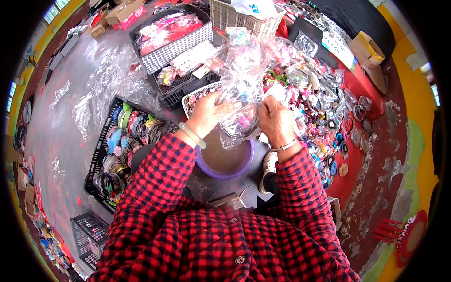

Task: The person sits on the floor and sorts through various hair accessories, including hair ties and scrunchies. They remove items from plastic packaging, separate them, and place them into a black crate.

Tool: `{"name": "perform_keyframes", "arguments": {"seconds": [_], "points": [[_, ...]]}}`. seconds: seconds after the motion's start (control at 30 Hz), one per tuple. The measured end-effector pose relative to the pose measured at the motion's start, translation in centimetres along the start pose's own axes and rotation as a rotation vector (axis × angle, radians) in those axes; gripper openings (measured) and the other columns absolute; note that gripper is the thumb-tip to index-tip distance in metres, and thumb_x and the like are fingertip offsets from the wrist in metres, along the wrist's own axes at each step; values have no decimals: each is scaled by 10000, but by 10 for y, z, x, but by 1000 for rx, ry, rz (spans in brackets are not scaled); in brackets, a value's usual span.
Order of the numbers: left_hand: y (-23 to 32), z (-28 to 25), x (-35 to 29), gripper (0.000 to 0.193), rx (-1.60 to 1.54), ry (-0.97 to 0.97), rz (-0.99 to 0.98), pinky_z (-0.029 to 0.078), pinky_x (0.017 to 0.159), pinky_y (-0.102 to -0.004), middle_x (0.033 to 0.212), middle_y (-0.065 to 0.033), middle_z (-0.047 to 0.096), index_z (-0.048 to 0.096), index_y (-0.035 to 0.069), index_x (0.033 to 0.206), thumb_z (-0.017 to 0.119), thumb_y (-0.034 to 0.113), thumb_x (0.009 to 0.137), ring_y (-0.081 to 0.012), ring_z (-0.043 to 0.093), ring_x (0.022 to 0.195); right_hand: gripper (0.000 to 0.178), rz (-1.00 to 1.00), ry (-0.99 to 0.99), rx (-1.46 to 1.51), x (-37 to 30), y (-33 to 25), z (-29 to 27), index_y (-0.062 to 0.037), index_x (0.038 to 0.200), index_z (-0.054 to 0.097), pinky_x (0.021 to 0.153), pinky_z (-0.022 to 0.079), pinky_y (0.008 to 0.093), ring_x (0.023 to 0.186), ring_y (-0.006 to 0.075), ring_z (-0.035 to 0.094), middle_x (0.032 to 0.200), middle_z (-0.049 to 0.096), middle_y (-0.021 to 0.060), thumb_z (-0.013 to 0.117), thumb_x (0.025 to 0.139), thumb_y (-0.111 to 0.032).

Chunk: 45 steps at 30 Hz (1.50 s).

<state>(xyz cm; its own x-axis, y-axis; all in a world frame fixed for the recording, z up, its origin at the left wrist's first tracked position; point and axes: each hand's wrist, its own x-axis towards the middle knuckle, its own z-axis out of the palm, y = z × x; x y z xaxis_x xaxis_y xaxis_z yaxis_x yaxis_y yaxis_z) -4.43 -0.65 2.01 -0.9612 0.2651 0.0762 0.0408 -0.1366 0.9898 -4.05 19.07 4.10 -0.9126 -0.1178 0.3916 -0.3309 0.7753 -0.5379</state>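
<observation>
Between my hands hangs a crinkled clear plastic bag (242,89), with small pink and pale items showing inside. My left hand (206,113) grips the bag's left side, the thumb lying across the plastic. At its right edge my right hand (277,120) is closed, the fingertips pinching the plastic. Directly below the bag stands a purple-rimmed basin (228,176) holding a murky grey-brown liquid or surface; I cannot tell which. Behind my left hand, partly covered, sits a white basket (187,104) of small items.
A black crate (95,162) of headbands and hair ties lies at left. Houndstooth-patterned bin (181,49) and beige crate (225,19) stand ahead. Bagged hair accessories (319,108) heap on red cloth at right. Loose plastic film (110,70) litters the floor. A shoe (268,169) is beside the basin.
</observation>
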Motion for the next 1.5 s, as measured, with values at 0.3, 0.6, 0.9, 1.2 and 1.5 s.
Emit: {"name": "perform_keyframes", "arguments": {"seconds": [0.3,0.6,0.9,1.2,1.5], "points": [[13,-4,-1,213,-303,94,-189,494,611,-265,751,-94,607,528,-6,985,549,173,872,-154,596,668,168,284,83,-8,14,49,-19,-61,784,604,578,457,396,613,333,586,677,606,162,563,757,-222],[-26,-21,7,311,46,237,-62,422,659,-227,820,5,568,543,-33,1019,494,256,915,-66,499,722,606,282,-186,583,14,25,-35,-28,1222,452,628,463,246,722,119,539,1006,578,92,723,726,-247],[-3,-5,1,315,-56,-22,42,456,650,-244,757,-36,561,531,20,939,443,323,927,-112,544,698,252,549,-20,1084,16,43,-17,-17,873,615,570,474,271,624,164,591,727,632,76,510,895,-245],[0,-6,-3,414,-661,101,-155,487,601,-350,724,-63,560,513,70,964,443,470,882,-200,564,656,209,785,-126,1519,13,48,-14,-10,811,551,574,474,296,578,176,559,651,557,59,523,875,-207],[16,-6,3,433,-806,384,-98,480,660,-395,830,-40,563,509,95,1048,469,486,867,-212,562,740,367,637,-266,1531,-12,10,21,-13,854,568,508,458,294,560,194,565,714,601,114,554,853,-379]]}}
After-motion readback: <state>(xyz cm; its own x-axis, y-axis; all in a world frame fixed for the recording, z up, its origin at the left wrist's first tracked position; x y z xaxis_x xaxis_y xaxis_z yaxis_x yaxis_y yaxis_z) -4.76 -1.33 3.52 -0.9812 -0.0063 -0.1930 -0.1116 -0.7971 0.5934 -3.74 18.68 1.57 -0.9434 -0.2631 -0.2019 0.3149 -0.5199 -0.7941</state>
